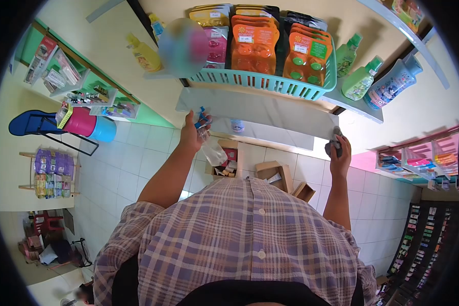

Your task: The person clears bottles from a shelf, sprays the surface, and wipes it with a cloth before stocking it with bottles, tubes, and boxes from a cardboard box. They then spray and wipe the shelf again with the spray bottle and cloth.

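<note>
My left hand (191, 133) is closed around the neck of a clear spray bottle (214, 152) with a blue trigger head, near the left end of a grey shelf board (260, 109). The bottle hangs tilted, its base toward my body. At the board's right end, my right hand (340, 153) is closed on a dark, bunched cloth (333, 148), which is at the board's edge. Pale streaks show on the board's surface. Part of the cloth is hidden by my fingers.
Above the board stands a mint-green basket (270, 83) of orange, yellow and pink sachets. Green bottles (362, 79) and a blue bottle (392, 84) flank it on the right, a yellow bottle (145, 53) on the left. Cardboard boxes (275, 173) lie on the tiled floor below.
</note>
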`<control>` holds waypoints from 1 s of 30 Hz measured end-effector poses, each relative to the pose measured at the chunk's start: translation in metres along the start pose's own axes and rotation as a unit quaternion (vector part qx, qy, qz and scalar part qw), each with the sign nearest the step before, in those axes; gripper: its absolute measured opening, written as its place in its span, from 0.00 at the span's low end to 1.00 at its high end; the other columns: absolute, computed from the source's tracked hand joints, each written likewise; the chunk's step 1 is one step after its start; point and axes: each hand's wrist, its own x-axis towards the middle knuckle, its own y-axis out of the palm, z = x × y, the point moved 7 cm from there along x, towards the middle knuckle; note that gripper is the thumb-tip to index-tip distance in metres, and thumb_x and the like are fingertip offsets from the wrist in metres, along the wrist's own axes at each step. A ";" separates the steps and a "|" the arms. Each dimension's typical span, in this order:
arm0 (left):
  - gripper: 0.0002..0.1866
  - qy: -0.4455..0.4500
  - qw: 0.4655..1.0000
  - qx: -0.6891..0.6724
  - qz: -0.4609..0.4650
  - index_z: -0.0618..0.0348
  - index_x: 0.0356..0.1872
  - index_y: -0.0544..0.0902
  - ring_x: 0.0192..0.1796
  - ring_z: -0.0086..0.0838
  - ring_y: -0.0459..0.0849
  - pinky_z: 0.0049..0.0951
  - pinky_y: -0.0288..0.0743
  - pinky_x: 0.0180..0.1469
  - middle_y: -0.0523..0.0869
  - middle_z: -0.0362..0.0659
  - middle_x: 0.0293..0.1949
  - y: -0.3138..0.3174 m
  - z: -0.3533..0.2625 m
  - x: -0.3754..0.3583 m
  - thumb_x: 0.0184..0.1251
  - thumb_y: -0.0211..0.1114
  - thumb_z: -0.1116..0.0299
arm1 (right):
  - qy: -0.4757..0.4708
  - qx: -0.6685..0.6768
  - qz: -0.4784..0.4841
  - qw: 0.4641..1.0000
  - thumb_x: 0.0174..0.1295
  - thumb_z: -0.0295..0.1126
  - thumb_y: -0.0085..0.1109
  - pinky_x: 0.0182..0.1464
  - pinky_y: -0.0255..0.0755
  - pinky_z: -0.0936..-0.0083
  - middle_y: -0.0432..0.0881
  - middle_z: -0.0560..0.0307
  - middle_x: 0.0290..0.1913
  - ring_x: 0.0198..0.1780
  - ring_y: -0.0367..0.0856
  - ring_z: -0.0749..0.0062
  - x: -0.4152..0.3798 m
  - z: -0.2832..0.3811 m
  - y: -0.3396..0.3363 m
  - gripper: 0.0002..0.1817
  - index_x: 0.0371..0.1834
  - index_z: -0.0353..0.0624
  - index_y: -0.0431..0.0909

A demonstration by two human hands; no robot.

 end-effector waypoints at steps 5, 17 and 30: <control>0.27 0.012 0.999 -0.023 -0.026 0.50 0.40 0.84 0.33 0.28 0.78 0.32 0.73 0.35 0.88 0.37 0.35 0.021 0.009 0.007 0.73 0.50 0.37 | 0.270 0.287 -0.104 0.913 0.72 0.34 0.58 0.53 0.75 0.78 0.81 0.53 0.52 0.52 0.80 0.72 -0.048 -0.080 -0.012 0.21 0.64 0.34 0.73; 0.28 0.012 0.999 -0.014 -0.038 0.57 0.39 0.82 0.32 0.32 0.82 0.29 0.74 0.33 0.87 0.42 0.35 0.058 0.035 -0.023 0.72 0.55 0.38 | 0.384 0.266 0.078 0.881 0.71 0.37 0.60 0.48 0.75 0.77 0.84 0.55 0.47 0.45 0.81 0.75 -0.219 -0.139 0.038 0.22 0.63 0.37 0.74; 0.17 0.055 0.997 0.056 -0.018 0.52 0.39 0.84 0.35 0.27 0.81 0.32 0.75 0.36 0.88 0.38 0.38 0.090 0.056 -0.032 0.70 0.62 0.49 | 0.401 0.271 0.105 0.868 0.70 0.38 0.61 0.47 0.76 0.77 0.85 0.53 0.45 0.44 0.82 0.75 -0.235 -0.159 0.051 0.21 0.61 0.39 0.76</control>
